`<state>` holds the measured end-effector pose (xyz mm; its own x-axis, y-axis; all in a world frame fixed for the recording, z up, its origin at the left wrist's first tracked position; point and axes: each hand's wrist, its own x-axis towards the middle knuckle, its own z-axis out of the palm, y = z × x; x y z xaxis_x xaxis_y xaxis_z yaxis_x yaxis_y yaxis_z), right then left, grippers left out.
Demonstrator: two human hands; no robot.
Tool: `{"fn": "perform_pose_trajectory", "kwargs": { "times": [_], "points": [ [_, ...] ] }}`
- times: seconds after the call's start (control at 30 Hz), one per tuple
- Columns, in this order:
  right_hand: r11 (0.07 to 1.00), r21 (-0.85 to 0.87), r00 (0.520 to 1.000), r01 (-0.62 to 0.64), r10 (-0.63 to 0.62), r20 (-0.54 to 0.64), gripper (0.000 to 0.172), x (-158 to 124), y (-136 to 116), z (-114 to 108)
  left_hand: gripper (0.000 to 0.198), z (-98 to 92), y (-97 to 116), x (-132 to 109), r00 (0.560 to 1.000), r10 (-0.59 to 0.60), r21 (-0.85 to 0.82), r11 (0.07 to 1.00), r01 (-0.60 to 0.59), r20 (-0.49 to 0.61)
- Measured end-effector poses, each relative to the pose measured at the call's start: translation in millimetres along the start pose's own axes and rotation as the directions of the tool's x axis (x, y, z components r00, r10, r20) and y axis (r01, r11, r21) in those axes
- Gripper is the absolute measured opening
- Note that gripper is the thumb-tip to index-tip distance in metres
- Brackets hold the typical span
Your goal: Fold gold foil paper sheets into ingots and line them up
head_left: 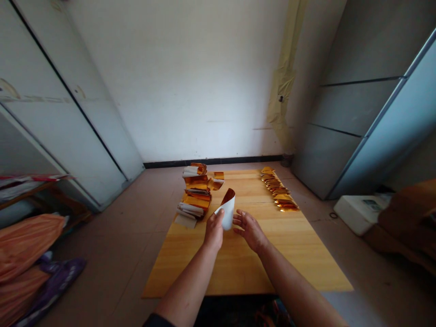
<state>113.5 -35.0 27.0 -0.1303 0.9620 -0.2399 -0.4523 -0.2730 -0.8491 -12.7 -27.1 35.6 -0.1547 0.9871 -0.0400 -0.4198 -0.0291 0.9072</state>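
**Listener:** What are the hands doing?

**Describer:** The left hand (pixel 214 230) is clamped around the lower end of a curled sheet (pixel 227 210), white outside and gold inside, held upright near the center of the frame. The right hand (pixel 250 230) is open, with its fingers spread, just beside the sheet. The fingers seem to stop short of it, though I can't be certain from this angle.

**Listener:** What is around them?

**Describer:** They are over a pale wooden board (pixel 245 268). At its upper left is a leaning heap (pixel 195 193) of folded gold and white strips, with a small gold scrap (pixel 218 175) just to the right. A row (pixel 276 190) of folded gold pieces runs along the board's upper right edge. The floor (pixel 112 268) surrounds the board, with orange sacks (pixel 23 250) at lower left and a white box (pixel 357 213) at right.

**Listener:** What could go wrong from here?

**Describer:** The sheet looks thin and springy, so a looser left grip could let it uncurl or fall, while too hard a squeeze could crease the foil. The heap appears unsteady, and a knock from either hand could topple it. The row sits close to the edge, so a stray brush could sweep pieces onto the floor.
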Motion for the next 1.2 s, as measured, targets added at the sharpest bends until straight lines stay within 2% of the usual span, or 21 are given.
{"fn": "perform_pose_trajectory", "kwargs": {
  "times": [0.1,0.17,0.23,0.27,0.33,0.4,0.5,0.6,0.67,0.73,0.8,0.9,1.0,1.07,1.13,1.2],
  "points": [
    [0.991,-0.011,0.989,-0.135,0.136,0.056,0.053,-2,6,4,0.042,4.0,7,-3,0.997,-0.049,-0.172,0.983,0.06,0.063],
    [0.988,0.035,0.985,-0.153,0.149,0.092,0.055,-1,8,6,0.041,7.9,9,-7,0.989,-0.094,-0.27,0.955,0.122,0.115],
    [0.995,0.099,0.999,-0.026,0.021,0.048,0.052,4,6,5,0.043,10.2,8,-12,0.98,-0.144,-0.306,0.935,0.181,0.14],
    [0.992,0.112,0.998,0.063,-0.061,-0.021,0.051,8,3,3,0.045,10.2,6,-15,0.975,-0.168,-0.305,0.93,0.205,0.143],
    [0.976,0.114,0.965,0.186,-0.16,-0.205,0.056,18,-4,-5,0.049,8.1,0,-19,0.971,-0.201,-0.282,0.931,0.231,0.132],
    [0.966,0.103,0.934,0.238,-0.198,-0.297,0.067,28,-11,-15,0.05,4.1,-6,-22,0.97,-0.223,-0.253,0.937,0.24,0.094],
    [0.96,-0.007,0.926,0.279,-0.272,-0.261,0.065,42,-16,-30,0.052,-1.7,-14,-26,0.965,-0.262,-0.198,0.945,0.26,0.016],
    [0.926,-0.256,0.908,0.278,-0.34,-0.244,0.048,51,-14,-41,0.05,-5.7,-20,-31,0.963,-0.267,-0.027,0.964,0.266,-0.044],
    [0.807,-0.528,0.888,0.263,-0.417,-0.195,0.036,55,-11,-47,0.056,-9.2,-22,-34,0.961,-0.274,0.174,0.945,0.278,-0.046],
    [0.577,-0.761,0.87,0.297,-0.493,-0.034,0.03,57,-6,-53,0.068,-14.9,-23,-36,0.959,-0.283,0.409,0.874,0.264,-0.014],
    [0.318,-0.875,0.849,0.364,-0.501,0.171,0.029,57,-2,-57,0.072,-22.3,-22,-36,0.964,-0.26,0.625,0.762,0.172,0.052],
    [0.02,-0.907,0.822,0.42,-0.432,0.371,0.027,54,2,-59,0.056,-31.6,-18,-33,0.967,-0.191,0.816,0.577,-0.029,0.17],
    [-0.212,-0.876,0.81,0.433,-0.336,0.481,0.022,50,1,-55,0.047,-33.1,-11,-31,0.956,-0.182,0.922,0.355,-0.156,0.231],
    [-0.348,-0.832,0.807,0.432,-0.262,0.529,0.019,46,-3,-51,0.042,-31.6,-6,-30,0.926,-0.225,0.94,0.232,-0.252,0.304],
    [-0.44,-0.785,0.802,0.435,-0.207,0.561,0.016,43,-8,-48,0.039,-31.3,-1,-29,0.873,-0.287,0.916,0.192,-0.351,0.395],
    [-0.486,-0.75,0.789,0.449,-0.179,0.588,0.014,40,-14,-45,0.041,-33.2,1,-28,0.828,-0.318,0.887,0.204,-0.415,0.461]
  ]
}}
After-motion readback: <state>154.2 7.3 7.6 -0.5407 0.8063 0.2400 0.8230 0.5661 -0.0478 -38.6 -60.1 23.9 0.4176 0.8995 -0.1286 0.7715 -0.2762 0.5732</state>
